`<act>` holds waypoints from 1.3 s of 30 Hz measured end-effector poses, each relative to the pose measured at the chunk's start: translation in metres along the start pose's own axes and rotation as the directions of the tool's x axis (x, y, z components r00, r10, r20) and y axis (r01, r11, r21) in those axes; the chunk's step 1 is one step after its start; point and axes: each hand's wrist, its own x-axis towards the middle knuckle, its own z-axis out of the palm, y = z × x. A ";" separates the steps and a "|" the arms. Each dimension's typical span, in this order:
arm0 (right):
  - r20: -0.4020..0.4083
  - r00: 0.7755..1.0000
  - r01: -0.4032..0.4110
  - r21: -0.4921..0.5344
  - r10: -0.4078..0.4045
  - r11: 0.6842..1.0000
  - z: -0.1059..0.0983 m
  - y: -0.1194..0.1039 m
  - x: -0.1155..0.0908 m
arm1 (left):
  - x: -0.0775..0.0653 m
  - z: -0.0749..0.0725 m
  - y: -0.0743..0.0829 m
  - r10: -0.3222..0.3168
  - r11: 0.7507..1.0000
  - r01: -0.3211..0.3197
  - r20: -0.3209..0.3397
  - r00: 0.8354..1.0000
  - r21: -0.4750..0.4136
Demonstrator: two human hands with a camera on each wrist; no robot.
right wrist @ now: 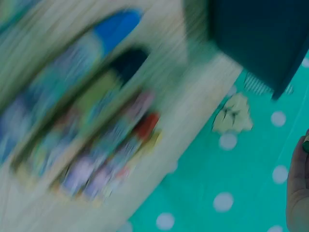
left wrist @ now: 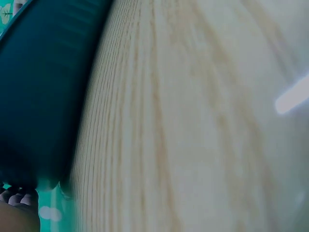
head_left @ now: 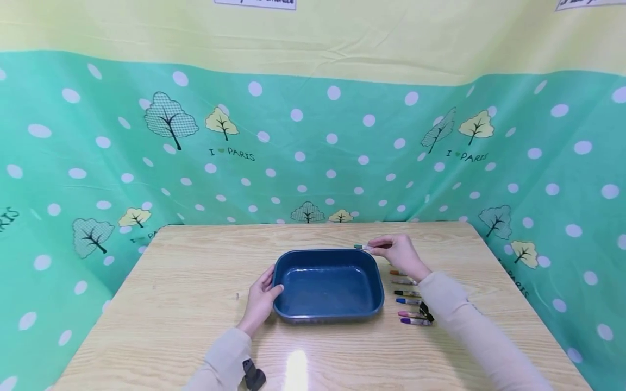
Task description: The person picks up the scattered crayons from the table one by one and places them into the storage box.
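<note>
A dark blue rectangular bin point(head_left: 327, 319) stands on the wooden table. My left hand point(head_left: 259, 303) grips its left wall, the thumb over the rim and the other fingers along the outside. Above the bin's far right corner, my right hand point(head_left: 398, 254) pinches a marker with a green cap point(head_left: 359, 247) between thumb and fingertips. In the right wrist view only the edge of that hand point(right wrist: 298, 193) shows. To the right of the bin lies a column of markers, among them an orange point(head_left: 397, 272), a blue point(head_left: 407, 301), a pink point(head_left: 409, 314) and a purple one point(head_left: 414, 321).
The wooden table point(head_left: 195, 271) ends at a green dotted curtain point(head_left: 332, 179) behind it and at both sides. Black wrist devices sit on the left sleeve point(head_left: 253, 374) and by the right sleeve point(head_left: 426, 311), the latter close above the markers.
</note>
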 end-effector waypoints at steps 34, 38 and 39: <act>0.183 0.982 -0.023 -0.113 0.043 0.993 0.089 0.003 0.012 | 0.000 0.002 0.000 -0.001 1.000 0.001 0.002 1.000 0.019; 0.219 0.976 0.018 -0.140 0.013 0.990 0.090 0.004 0.011 | 0.000 0.002 0.001 0.002 1.000 -0.002 0.003 1.000 0.015; 0.224 0.975 0.025 -0.143 0.008 0.989 0.091 0.004 0.011 | 0.000 0.001 0.001 0.002 1.000 -0.002 0.003 1.000 0.018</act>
